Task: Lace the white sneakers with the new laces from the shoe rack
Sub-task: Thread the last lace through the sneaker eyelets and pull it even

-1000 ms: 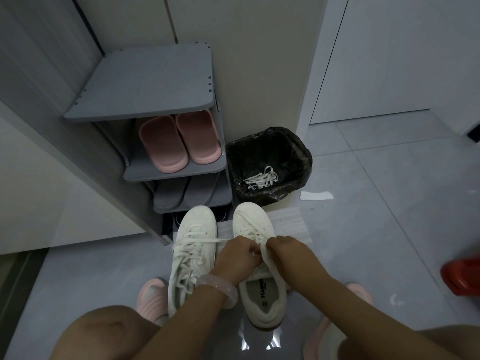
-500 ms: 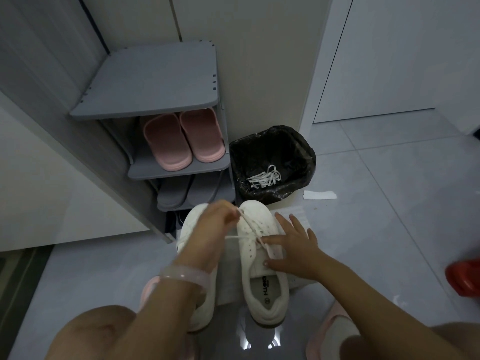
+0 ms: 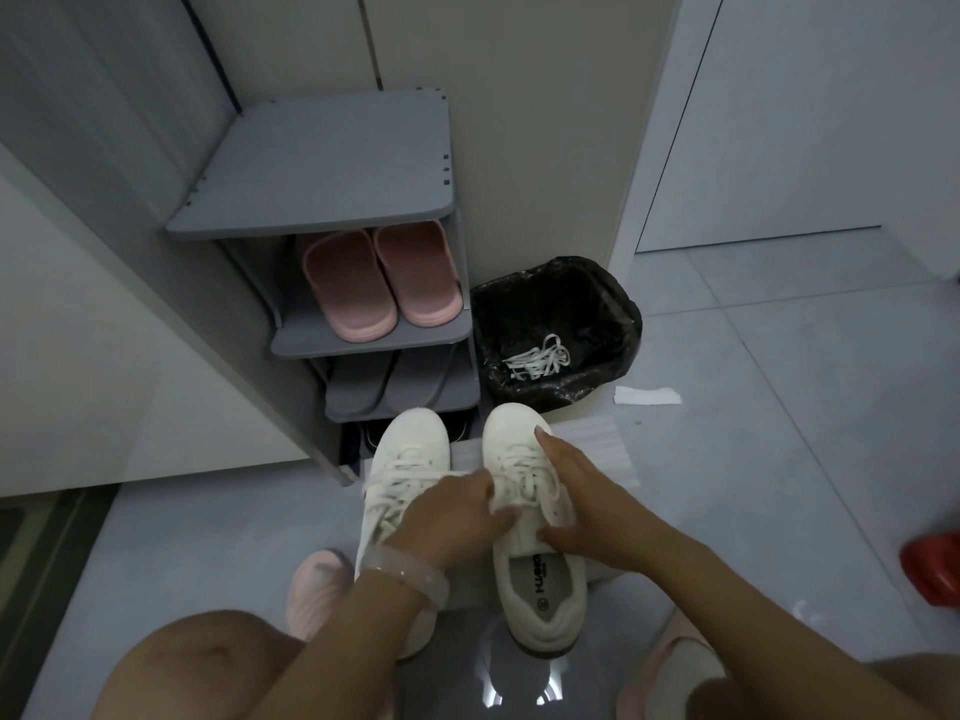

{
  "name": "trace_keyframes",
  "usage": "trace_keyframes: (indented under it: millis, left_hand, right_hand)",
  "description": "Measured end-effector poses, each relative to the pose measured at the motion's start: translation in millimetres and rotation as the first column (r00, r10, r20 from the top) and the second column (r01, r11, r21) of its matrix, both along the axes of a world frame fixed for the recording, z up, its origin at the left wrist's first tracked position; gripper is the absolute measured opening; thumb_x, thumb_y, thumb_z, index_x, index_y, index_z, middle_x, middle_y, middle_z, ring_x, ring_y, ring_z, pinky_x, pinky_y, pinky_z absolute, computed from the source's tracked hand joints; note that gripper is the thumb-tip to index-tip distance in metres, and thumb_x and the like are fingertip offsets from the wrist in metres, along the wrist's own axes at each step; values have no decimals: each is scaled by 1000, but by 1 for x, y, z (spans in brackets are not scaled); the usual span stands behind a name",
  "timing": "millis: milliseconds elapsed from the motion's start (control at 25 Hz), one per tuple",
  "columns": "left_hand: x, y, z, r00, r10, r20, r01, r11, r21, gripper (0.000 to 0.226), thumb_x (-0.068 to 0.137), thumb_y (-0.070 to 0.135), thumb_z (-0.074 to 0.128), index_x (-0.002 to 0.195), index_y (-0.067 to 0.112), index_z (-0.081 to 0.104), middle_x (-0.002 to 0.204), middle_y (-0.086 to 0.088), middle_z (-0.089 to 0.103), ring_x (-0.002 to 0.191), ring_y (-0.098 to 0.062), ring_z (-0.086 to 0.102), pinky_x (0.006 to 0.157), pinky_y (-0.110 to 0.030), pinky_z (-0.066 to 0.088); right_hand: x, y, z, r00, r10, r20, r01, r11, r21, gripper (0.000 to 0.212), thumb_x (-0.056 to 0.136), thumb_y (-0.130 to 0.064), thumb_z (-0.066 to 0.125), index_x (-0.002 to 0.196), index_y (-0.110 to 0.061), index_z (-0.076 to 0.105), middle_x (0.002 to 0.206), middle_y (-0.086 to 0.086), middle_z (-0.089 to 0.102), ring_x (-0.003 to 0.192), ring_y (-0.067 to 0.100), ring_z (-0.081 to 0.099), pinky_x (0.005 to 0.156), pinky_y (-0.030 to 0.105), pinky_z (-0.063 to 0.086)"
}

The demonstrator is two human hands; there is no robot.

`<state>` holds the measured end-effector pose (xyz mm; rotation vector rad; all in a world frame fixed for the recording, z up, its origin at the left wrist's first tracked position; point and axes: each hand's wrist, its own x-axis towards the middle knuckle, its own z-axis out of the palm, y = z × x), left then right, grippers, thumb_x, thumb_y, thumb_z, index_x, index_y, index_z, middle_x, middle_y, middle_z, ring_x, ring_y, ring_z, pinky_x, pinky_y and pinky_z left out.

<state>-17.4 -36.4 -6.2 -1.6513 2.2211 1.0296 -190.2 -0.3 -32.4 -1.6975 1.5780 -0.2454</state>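
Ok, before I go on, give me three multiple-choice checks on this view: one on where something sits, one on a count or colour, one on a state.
1. Where does the loose bundle of white laces lie?
A. on the grey shoe rack's top shelf
B. inside the black-lined waste bin
C. on the floor tiles

2. How many pink rubber slippers stand on the grey plastic shoe rack?
A. one
B. two
C. four

3. How does the right hand lie on the right white sneaker?
A. fingers spread flat across its laced top
B. clenched in a fist above it
C. tucked inside its opening

Answers:
1 B, the laces rest on the black liner.
2 B, a pair sits side by side under the top shelf.
3 A, the fingertips reach toward the toe and the thumb lies by the tongue.
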Motion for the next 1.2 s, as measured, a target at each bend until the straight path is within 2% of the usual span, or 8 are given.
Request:
trace_keyframes:
  millis: [80,200,440,600,920,1000,1080,1200]
  left_hand:
    - [-3,1,3,988,-154,0,154,988,-18,29,92,32,52,97,6,62,87,-1,55,89,-17,58,73,-25,40]
    - [5,-12,42,935,59,-351,-22,994,108,23,92,21,53,75,11,66,65,6,52,58,1,49,52,-12,35]
    - [29,-19,77,451,439,-777,-171,897,408,25,89,18,53,68,11,64,74,-1,58,66,-5,52,69,-16,41]
    - [8,-14,45,774,351,-527,-239,933,270,26,90,7,47,91,-6,69,91,-2,71,63,10,54,68,-11,41]
    - [-3,-8,24,837,302,-456,-166,935,314,42,94,21,50,53,12,53,53,4,61,52,-8,60,58,-14,44]
    - [-3,-5,14,918,95,-386,-45,990,137,31,94,23,51,70,6,62,74,8,65,59,-3,56,63,-16,46]
    - [-6,0,4,922,-39,-385,63,997,51,28,94,19,51,79,-1,64,105,4,65,75,-5,55,71,-16,44]
    - [-8,0,-2,916,-66,-396,69,998,-7,24,94,16,51,80,1,64,119,1,63,80,-6,52,70,-10,38]
  right_hand:
    - [1,-2,1,996,40,-77,-39,999,5,98,79,-31,70,149,-22,2,156,-4,10,140,18,23,112,29,26]
    - [1,-4,4,988,77,-133,-77,997,3,84,81,-32,67,147,-14,19,153,-1,18,136,18,28,110,25,26]
    - [3,-5,7,981,110,-158,-107,994,26,77,83,-32,64,145,-10,23,151,1,20,137,18,27,111,25,24]
    - [-2,-10,10,982,-181,51,179,983,35,39,88,-30,61,122,-11,57,125,2,54,112,15,52,91,19,40]
    - [22,-12,4,949,-113,-294,63,983,-173,17,91,-13,43,84,-8,59,89,7,60,79,18,52,66,24,41]
    - [15,-15,2,950,-312,4,312,950,26,20,90,-9,48,73,-12,58,79,3,58,72,13,51,60,18,38]
    - [12,-16,3,697,-638,329,473,753,458,18,89,-6,51,76,-10,63,78,6,59,73,15,53,63,20,42]
    - [10,-18,-1,520,-786,333,426,577,697,13,91,-7,50,85,-7,61,78,7,57,71,15,50,64,24,41]
